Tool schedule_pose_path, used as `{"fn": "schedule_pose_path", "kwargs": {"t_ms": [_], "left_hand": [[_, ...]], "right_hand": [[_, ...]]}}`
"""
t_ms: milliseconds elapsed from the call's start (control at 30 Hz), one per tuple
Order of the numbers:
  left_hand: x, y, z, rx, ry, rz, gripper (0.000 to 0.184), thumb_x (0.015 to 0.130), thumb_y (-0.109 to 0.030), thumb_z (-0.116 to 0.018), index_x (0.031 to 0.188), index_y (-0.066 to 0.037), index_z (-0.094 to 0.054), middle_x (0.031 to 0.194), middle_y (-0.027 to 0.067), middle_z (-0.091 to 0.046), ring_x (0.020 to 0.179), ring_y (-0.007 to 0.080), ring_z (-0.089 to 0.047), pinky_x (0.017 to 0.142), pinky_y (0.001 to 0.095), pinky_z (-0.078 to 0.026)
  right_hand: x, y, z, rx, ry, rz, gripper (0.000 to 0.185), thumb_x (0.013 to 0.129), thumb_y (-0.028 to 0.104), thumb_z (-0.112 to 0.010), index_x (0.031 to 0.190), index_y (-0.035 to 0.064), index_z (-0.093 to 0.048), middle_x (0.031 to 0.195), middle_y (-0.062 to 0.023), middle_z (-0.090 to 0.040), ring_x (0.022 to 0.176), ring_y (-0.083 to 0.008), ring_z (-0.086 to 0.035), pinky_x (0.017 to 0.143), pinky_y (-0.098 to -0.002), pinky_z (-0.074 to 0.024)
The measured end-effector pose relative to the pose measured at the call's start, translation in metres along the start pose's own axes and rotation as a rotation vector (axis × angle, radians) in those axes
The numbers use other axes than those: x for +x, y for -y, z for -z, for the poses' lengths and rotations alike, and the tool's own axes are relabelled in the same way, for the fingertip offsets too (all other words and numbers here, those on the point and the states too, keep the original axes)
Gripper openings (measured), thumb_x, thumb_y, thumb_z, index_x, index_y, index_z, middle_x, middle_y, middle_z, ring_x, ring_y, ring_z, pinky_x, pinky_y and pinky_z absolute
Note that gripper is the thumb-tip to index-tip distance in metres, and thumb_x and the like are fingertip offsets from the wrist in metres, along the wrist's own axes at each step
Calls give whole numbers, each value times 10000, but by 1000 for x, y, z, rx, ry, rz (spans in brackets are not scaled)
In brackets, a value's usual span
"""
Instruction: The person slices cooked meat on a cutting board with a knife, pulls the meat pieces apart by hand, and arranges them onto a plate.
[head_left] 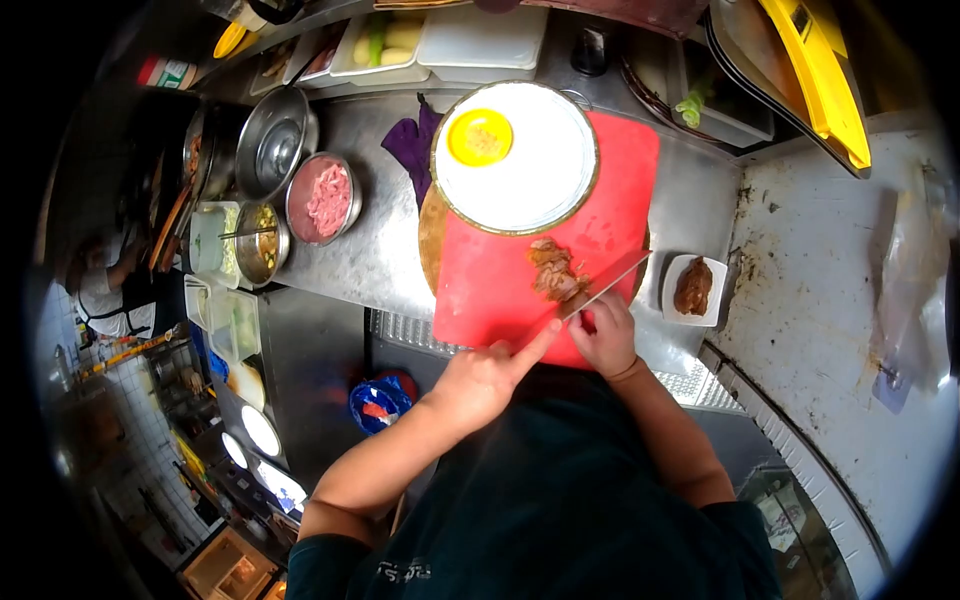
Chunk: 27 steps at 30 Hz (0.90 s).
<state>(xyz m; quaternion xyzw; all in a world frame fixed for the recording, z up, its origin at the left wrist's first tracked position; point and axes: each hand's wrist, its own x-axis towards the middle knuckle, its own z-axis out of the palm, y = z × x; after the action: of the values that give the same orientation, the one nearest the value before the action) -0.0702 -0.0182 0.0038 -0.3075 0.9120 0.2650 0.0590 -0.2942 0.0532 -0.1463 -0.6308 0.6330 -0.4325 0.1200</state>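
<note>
Where the cut meat point(553, 272) lies just beyond the bunched fingers of the right hand point(607, 343), their pinch hidden, it looks light, soft and probably slippery, best steadied at its uncut end. The left hand point(478, 385) grips the knife point(618, 276), index finger outstretched.

Stained pale wall point(810, 270) at right, stainless steel counter point(375, 240), white tiled floor point(125, 430)

Meat point(553, 268) on cutting board point(480, 285)

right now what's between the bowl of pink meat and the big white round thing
A purple cloth on the metal counter, in the head view.
</note>
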Motion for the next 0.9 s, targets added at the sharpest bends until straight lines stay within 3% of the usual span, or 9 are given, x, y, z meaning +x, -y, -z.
{"fn": "schedule_pose_path", "kwargs": {"t_ms": [367,467,667,767,867,900], "left_hand": [[13,19,-31,-59,-52,11,972,833,51,-600,1727,-244,-360,825,176,-640,659,375,-696,631,505,-613],[7,18,-24,-114,-119,16,983,789,41,-688,1696,-231,-420,832,176,-644,688,385,-695,633,506,-594],[-31,-4,11,41,39,42,935,820,42,-644,1692,-216,-425,829,174,-628,664,373,-692,630,497,-608],[-45,-6,12,118,-30,-29,972,808,22,-627,1718,-211,-376,740,141,-585,597,311,-668,571,444,-599],[-51,-8,10,121,-23,-20,979,803,18,-624,1720,-206,-368,737,130,-589,596,304,-671,562,437,-598],[-51,-9,10,98,-17,-8,953,812,32,-618,1707,-210,-397,747,140,-588,599,321,-672,568,449,-598]], "right_hand": [[2,5,0,27,-29,-10,341,754,-27,-809,1068,58,-707,1110,-132,-704,965,-358,-700,846,-451,-601],[1,7,0,-6,-51,14,344,752,-23,-807,1075,55,-717,1095,-135,-688,955,-357,-692,830,-449,-594],[-3,6,3,-86,-11,21,376,763,15,-835,1122,54,-729,1087,-150,-674,957,-363,-675,828,-452,-581],[-14,-2,-2,-67,50,-33,563,808,91,-839,1364,94,-755,1183,-167,-685,1078,-395,-666,933,-485,-564],[-12,-3,-2,-71,41,-15,572,809,120,-843,1373,98,-755,1206,-164,-687,1103,-404,-666,968,-497,-559],[-8,0,0,-78,35,9,526,797,101,-854,1311,76,-745,1177,-168,-684,1072,-402,-666,941,-495,-567]]}}
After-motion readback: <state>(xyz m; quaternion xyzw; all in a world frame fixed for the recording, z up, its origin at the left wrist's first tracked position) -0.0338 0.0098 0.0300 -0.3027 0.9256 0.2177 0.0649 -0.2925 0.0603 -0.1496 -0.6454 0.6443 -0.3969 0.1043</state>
